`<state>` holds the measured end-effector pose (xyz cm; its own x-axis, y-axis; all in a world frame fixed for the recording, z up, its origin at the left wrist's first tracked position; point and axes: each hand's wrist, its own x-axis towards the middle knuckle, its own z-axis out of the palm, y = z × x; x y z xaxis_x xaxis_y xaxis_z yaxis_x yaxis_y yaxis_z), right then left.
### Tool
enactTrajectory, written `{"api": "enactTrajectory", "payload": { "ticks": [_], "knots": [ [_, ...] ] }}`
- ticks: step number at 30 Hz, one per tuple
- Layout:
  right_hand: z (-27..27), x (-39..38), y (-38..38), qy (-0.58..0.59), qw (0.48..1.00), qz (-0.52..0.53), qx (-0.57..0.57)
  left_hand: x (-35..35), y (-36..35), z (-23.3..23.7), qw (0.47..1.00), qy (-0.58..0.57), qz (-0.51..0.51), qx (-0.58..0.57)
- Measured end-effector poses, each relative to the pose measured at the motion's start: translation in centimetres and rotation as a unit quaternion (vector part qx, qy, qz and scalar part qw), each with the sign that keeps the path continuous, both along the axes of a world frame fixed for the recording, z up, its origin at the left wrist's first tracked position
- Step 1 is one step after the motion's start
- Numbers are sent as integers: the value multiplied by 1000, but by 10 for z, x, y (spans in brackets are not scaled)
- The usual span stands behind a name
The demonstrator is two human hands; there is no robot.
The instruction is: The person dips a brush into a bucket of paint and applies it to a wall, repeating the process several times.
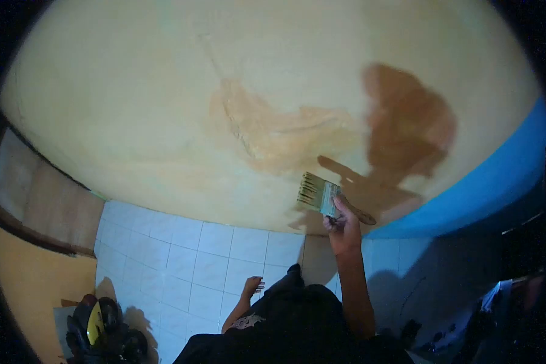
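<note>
My right hand [344, 223] is closed around a wide paintbrush [330, 199] with a metal ferrule and a wooden handle. Its bristles point left and are clumped into separate strands. The brush is in front of the lower part of a cream-yellow wall [145, 91]. Above the bristles, the wall carries an orange-tan patch [267, 133] with rough, cracked lines through it. Down by my body, my left hand [253, 285] hangs low over the floor, holding nothing, its fingers loosely bent and partly apart.
White tiles [182, 261] cover the floor along the wall. A blue section [503, 176] curves along the right. A brown panel [42, 188] stands at the left, with a dark and yellow object [97, 324] below it. My shadow falls on the wall's right side.
</note>
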<state>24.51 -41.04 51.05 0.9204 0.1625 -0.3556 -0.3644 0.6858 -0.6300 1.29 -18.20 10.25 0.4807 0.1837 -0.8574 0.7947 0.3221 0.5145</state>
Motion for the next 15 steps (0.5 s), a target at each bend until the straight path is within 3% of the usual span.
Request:
{"api": "enactTrajectory", "payload": {
  "ticks": [1,5,6,7,9,10,11,13,15],
  "knots": [
    [-9,-11,-5,14,999,4,51,-10,-1,0,1000,-1,-2,-6],
    [-38,-43,-26,27,998,-25,50,-46,9,-26,999,-29,-40,-14],
    [-49,-51,-34,36,996,-60,52,-57,16,-33,975,-104,-177,89],
    [-58,-64,-44,42,993,-96,55,-62,17,-33,972,-109,-184,93],
    [-68,-92,-60,61,986,-137,71,-70,17,-30,997,-8,-83,-1],
    [-73,-106,-66,86,978,-170,83,-77,22,-43,985,-55,-157,47],
    [-77,-123,-72,74,975,-187,93,-77,16,-12,993,21,-114,32],
    [-97,-158,-87,63,967,-222,106,-94,23,-31,992,-43,-119,13],
    [-121,-188,-91,71,955,-257,129,-105,35,-55,943,-105,-280,145]
  ]
}}
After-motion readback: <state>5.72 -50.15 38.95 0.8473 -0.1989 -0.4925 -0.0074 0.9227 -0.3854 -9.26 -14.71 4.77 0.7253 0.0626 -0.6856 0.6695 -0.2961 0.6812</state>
